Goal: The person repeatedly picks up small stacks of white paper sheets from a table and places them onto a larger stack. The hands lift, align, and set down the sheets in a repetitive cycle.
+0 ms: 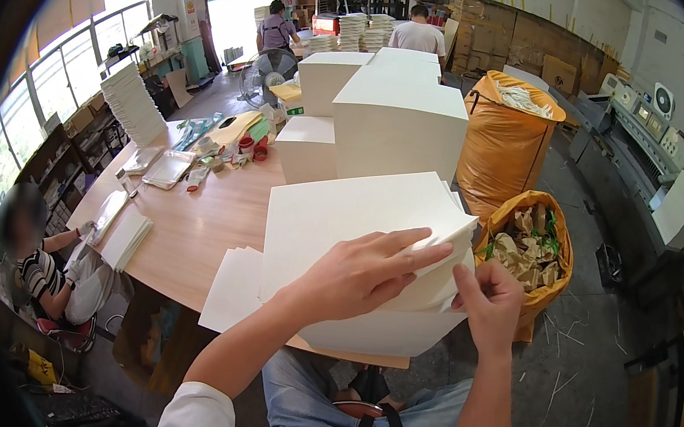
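Note:
A stack of large white paper sheets [325, 220] lies in front of me at the table's near edge. My left hand [361, 272] rests on top of it, fingers stretched out and slightly apart toward the right corner, where the upper sheets bend and lift. At that right edge my right hand [490, 300] is closed, thumb and forefinger pinching the edges of the sheets. How many sheets are in the pinch is hidden. More white paper [230, 289] sticks out at the lower left of the stack.
Tall white paper stacks [402, 120] stand just beyond. Right of the table are two orange sacks of scraps [498, 159]. Tape rolls [260, 150] and packets lie at the table's left [218, 200]. A seated co-worker [60, 276] handles papers; two people are farther back.

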Demonstrator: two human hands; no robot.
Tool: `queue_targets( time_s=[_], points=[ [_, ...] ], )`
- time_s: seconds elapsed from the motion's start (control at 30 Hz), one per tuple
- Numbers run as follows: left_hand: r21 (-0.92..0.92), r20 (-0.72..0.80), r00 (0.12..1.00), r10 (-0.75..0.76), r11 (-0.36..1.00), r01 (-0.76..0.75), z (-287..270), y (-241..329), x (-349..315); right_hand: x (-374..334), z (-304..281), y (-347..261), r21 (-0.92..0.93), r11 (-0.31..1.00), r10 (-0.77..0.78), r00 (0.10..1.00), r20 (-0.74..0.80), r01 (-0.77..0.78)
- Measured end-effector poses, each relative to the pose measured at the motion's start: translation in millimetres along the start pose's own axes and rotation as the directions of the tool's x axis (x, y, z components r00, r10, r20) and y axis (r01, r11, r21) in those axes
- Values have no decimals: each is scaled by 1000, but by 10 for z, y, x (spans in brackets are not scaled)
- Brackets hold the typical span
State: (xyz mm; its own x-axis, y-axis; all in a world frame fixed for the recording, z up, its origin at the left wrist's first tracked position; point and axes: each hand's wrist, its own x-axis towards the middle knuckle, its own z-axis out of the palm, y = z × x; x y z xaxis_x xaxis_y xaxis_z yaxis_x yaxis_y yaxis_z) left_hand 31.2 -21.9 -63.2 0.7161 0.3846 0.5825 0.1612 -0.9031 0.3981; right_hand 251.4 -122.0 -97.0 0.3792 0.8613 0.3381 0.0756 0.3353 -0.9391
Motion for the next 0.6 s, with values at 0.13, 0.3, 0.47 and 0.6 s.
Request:
queue_targets(
  time_s=[0.13,0.3,0.47,0.6],
  points=[
    [62,71,997,37,997,-41,-43,-32,-18,53,-24,-46,242,964,115,993,4,-112],
    [34,87,996,11,999,-14,-72,52,2,42,25,-102,289,950,132,991,-25,-119],
    [-32,62,998,11,999,-9,-54,-24,-12,23,-37,-3,239,967,101,994,-41,-89],
    [-77,46,999,-11,997,15,-47,-29,3,-165,-129,213,-255,939,-295,922,-249,232]
  ],
)
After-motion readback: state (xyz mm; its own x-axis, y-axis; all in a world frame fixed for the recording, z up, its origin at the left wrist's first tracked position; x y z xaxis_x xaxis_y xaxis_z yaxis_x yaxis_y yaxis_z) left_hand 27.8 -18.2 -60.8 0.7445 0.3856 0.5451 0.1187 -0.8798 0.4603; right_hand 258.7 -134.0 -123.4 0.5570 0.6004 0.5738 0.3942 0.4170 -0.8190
